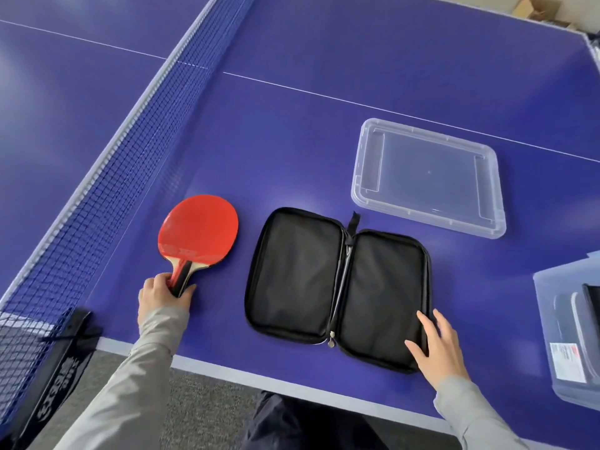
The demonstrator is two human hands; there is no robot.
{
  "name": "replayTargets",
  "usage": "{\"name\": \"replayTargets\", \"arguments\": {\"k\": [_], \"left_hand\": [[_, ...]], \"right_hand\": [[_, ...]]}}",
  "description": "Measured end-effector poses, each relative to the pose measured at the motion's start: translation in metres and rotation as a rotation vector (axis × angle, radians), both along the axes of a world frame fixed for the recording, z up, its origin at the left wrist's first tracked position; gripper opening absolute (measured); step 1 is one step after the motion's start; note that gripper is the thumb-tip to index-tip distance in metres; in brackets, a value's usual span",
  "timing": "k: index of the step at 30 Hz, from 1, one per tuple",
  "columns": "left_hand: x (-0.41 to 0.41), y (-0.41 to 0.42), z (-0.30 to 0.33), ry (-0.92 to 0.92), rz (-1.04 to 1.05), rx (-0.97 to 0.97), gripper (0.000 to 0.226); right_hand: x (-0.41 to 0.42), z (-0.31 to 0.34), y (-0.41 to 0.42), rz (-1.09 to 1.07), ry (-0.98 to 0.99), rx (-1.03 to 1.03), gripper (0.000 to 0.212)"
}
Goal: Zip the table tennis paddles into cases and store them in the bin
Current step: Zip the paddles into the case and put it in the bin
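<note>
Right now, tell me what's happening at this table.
A person is packing up table tennis gear. Their left hand grips the handle of a red paddle lying flat near the net. Their right hand rests with straight fingers on the right half of a black case, which lies unzipped and spread open with nothing inside. A clear lid lies behind the case, and a clear bin at the right edge holds something dark.
</note>
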State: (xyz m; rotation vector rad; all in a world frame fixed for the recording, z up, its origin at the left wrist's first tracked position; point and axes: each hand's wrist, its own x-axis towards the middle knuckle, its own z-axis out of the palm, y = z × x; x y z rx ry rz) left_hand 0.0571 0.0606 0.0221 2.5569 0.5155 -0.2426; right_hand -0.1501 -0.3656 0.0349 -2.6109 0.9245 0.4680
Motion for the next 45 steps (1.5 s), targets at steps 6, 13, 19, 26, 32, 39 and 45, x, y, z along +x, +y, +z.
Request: {"name": "replayTargets", "arguments": {"k": [6, 13, 19, 26, 32, 39, 45], "left_hand": [[0.007, 0.005, -0.006, 0.002, 0.022, -0.028, 0.029], [0.004, 0.009, -0.009, -0.013, 0.07, -0.059, 0.021], [0.003, 0.003, -0.002, -0.029, 0.118, -0.08, 0.024], [-0.009, -0.037, 0.017, -0.046, 0.107, -0.153, 0.026], [-0.035, -0.112, 0.031, -0.036, 0.044, -0.22, 0.03], [-0.086, -0.216, 0.036, 0.004, -0.024, -0.308, 0.035], [-0.131, -0.282, 0.031, 0.007, -0.04, -0.359, 0.027]], "right_hand": [[0.002, 0.005, 0.006, 0.055, 0.071, -0.053, 0.064], [-0.001, 0.006, 0.009, 0.032, 0.109, -0.035, 0.066], [-0.001, 0.002, 0.007, 0.027, 0.143, -0.063, 0.07], [-0.003, -0.004, 0.004, 0.041, 0.148, -0.084, 0.07], [-0.007, -0.004, -0.002, 0.076, 0.115, -0.066, 0.072], [-0.012, -0.004, -0.017, 0.182, 0.082, -0.076, 0.072], [-0.016, -0.008, -0.038, 0.222, 0.052, -0.048, 0.072]]}}
